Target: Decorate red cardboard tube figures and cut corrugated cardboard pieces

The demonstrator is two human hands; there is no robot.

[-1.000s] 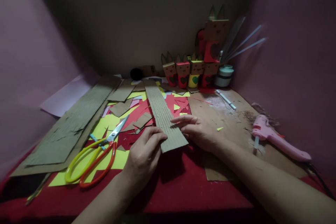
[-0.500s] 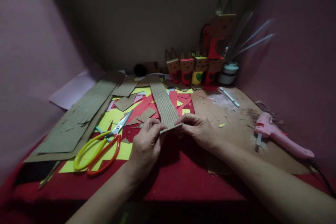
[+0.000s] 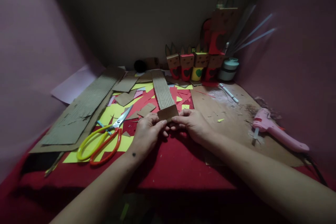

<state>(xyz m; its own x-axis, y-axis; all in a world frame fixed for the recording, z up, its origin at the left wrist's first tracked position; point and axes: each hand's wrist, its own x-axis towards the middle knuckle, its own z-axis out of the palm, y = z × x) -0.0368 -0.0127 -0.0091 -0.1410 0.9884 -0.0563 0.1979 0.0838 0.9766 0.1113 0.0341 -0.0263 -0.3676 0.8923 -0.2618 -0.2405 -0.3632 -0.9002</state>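
Observation:
A long corrugated cardboard strip (image 3: 163,92) runs away from me across the table, its ridged face up. Its near end is folded over, so a smooth brown flap (image 3: 168,112) shows. My left hand (image 3: 148,129) pinches the flap's left corner between thumb and fingers. From the other side, my right hand (image 3: 193,123) grips the right corner, thumb near the lower edge. Left of my left hand lie scissors (image 3: 105,138) with one yellow and one red handle, blades slightly apart. Small cardboard scraps (image 3: 147,110) lie just beyond that hand.
Ridged cardboard sheets (image 3: 81,112) lie at the left over yellow and red paper. A pink glue gun (image 3: 278,129) rests at the right on a brown board (image 3: 210,112), with a white marker (image 3: 229,93) behind it. Cardboard animal figures (image 3: 187,66) and a lidded pot (image 3: 229,70) stand at the back.
The strip's near end has been bent up and over toward its far end, exposing the smooth side. Both hands keep hold of it; the view has shifted slightly.

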